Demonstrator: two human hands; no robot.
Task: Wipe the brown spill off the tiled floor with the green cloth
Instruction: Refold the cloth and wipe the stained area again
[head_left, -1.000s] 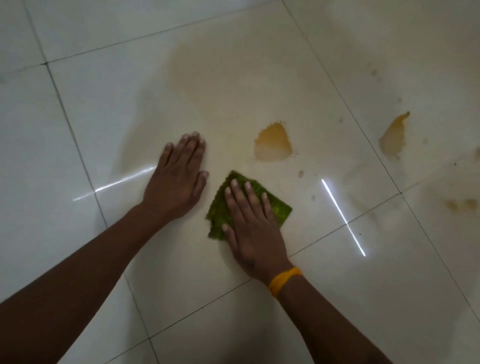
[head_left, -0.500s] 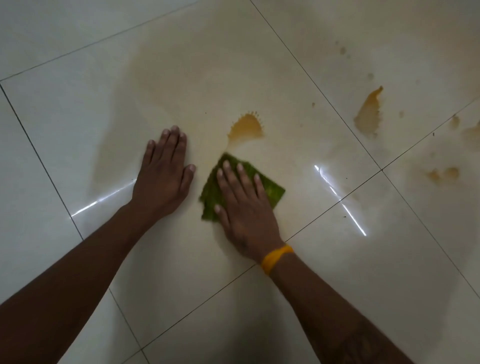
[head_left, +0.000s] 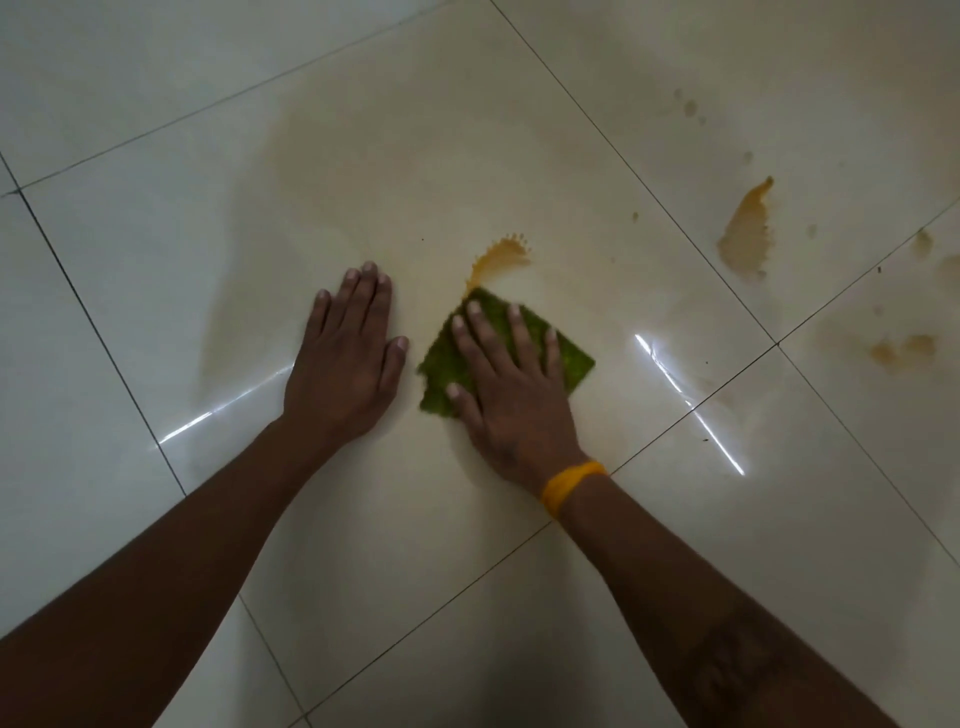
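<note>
- The right hand (head_left: 511, 400) lies flat, fingers straight and spread, pressing down on the green cloth (head_left: 571, 361); nothing is curled round it.
- The left hand (head_left: 345, 371) also lies flat with straight fingers held close together, palm down on the bare tiled floor (head_left: 156, 234), holding nothing.
- A yellow band (head_left: 569, 486) sits round the right wrist.
- The green cloth is a flat, roughly square piece with a nubbly surface, turned so one corner points away from the person; most of its middle is covered by the right hand, with the far corner and the right edge showing.
- The brown spill (head_left: 501, 257) nearest the cloth is a small orange-brown splash with a thin tail running down to the cloth's far corner, touching it.
- A second brown patch (head_left: 745, 234) lies well apart to the right on the neighbouring tile, and fainter blotches (head_left: 904, 351) sit further right, beyond a grout line.
- A pale brownish film (head_left: 332, 150) spreads over the tile beyond both hands.
- The cloth lies just beside the left hand, to its right, a narrow strip of floor between thumb and cloth edge.
</note>
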